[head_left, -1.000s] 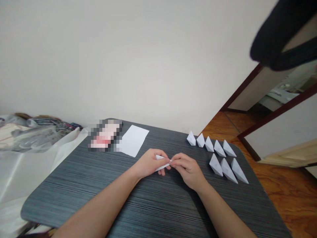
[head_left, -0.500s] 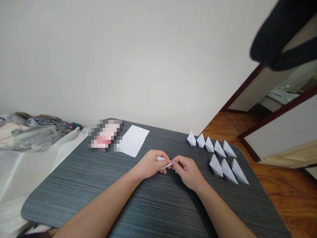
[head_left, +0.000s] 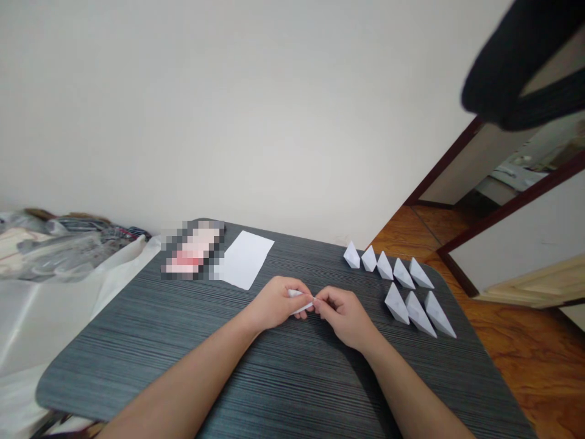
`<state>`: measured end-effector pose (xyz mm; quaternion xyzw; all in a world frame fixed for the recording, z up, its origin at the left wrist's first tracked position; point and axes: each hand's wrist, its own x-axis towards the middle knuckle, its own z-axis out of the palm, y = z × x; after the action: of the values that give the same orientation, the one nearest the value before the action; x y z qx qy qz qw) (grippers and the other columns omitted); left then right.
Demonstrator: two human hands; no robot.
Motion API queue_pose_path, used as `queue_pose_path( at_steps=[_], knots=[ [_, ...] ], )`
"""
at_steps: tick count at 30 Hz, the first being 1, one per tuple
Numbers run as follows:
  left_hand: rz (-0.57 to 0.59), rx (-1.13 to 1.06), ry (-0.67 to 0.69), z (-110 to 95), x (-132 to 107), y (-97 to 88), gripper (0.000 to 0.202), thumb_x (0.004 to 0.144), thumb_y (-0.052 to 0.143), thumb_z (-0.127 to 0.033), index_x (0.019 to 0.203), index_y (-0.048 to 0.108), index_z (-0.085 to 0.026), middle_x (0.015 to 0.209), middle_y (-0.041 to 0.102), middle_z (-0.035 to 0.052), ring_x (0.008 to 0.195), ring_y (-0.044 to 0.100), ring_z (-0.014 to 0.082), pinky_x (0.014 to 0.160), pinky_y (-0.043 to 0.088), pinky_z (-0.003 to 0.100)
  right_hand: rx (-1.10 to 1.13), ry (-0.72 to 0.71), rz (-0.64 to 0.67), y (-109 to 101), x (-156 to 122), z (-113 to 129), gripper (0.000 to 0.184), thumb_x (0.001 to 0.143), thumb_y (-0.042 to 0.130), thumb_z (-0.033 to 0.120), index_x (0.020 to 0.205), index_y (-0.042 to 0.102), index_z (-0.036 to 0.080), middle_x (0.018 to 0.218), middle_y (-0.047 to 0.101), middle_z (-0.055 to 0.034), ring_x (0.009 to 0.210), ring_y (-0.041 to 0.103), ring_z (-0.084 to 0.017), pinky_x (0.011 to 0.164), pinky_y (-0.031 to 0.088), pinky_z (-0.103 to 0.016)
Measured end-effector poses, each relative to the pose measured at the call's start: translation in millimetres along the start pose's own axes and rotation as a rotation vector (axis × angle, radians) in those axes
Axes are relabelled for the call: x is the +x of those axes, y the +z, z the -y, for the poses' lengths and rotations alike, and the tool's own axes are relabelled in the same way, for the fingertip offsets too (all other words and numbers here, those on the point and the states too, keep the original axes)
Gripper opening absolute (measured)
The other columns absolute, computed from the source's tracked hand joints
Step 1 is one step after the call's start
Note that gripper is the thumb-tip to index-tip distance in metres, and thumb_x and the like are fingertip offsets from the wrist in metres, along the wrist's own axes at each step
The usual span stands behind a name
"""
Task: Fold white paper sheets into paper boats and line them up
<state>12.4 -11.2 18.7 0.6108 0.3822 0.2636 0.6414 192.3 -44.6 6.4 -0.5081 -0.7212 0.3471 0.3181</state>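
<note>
Over the middle of the dark table, my left hand [head_left: 281, 303] is closed around a small folded piece of white paper [head_left: 297, 294]. My right hand [head_left: 340, 312] pinches the right tip of that same paper between thumb and forefinger. Much of the paper is hidden by my fingers, so its full shape does not show. Folded white paper boats [head_left: 384, 266] stand in two rows to the right of my hands. Beyond my left hand lies a flat stack or sheet of white paper [head_left: 247, 259].
The dark wood-grain table [head_left: 150, 341] has rounded corners and touches a pale wall [head_left: 274, 122]. A blurred-out flat object [head_left: 194, 250] lies at its back left. Plastic-covered things [head_left: 68, 250] are heaped on the left. A doorway and wooden floor [head_left: 525, 341] are on the right.
The view has shifted very slightly, so the table and boats sit a little further left. Both hands keep the same hold on the folded paper.
</note>
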Motion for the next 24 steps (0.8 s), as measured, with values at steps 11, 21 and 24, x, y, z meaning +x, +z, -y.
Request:
queue_pose_path(
  at_steps=[11, 21, 24],
  knots=[
    [-0.232, 0.318, 0.138, 7.7, 2.9, -6.9, 0.022, 0.082, 0.050, -0.034, 0.083, 0.062, -0.016, 0.065, 0.056, -0.0006, 0.059, 0.049, 0.0113, 0.053, 0.036, 0.021, 0.172, 0.123, -0.149, -0.3, 0.3, -14.8, 0.019, 0.087, 0.048, 0.028, 0.071, 0.052, 0.018, 0.059, 0.049, 0.0036, 0.056, 0.046, -0.011, 0.054, 0.036, -0.023],
    [-0.212, 0.262, 0.164, 12.1, 3.5, -4.7, 0.022, 0.083, 0.050, -0.032, 0.096, 0.057, -0.017, 0.064, 0.052, -0.0025, 0.057, 0.046, 0.0104, 0.052, 0.034, 0.021, 0.234, 0.114, -0.152, -2.3, -0.2, -18.7, 0.019, 0.086, 0.050, 0.027, 0.070, 0.053, 0.018, 0.059, 0.052, 0.0025, 0.056, 0.047, -0.012, 0.055, 0.036, -0.024],
    [-0.258, 0.315, 0.231, 11.9, 2.6, -3.4, 0.024, 0.081, 0.054, -0.028, 0.103, 0.056, -0.019, 0.067, 0.052, -0.0027, 0.059, 0.046, 0.0104, 0.055, 0.036, 0.022, 0.274, 0.136, -0.170, -0.2, 0.5, -21.9, 0.020, 0.086, 0.051, 0.028, 0.069, 0.051, 0.018, 0.056, 0.049, 0.0033, 0.053, 0.045, -0.011, 0.053, 0.035, -0.023]
  ],
)
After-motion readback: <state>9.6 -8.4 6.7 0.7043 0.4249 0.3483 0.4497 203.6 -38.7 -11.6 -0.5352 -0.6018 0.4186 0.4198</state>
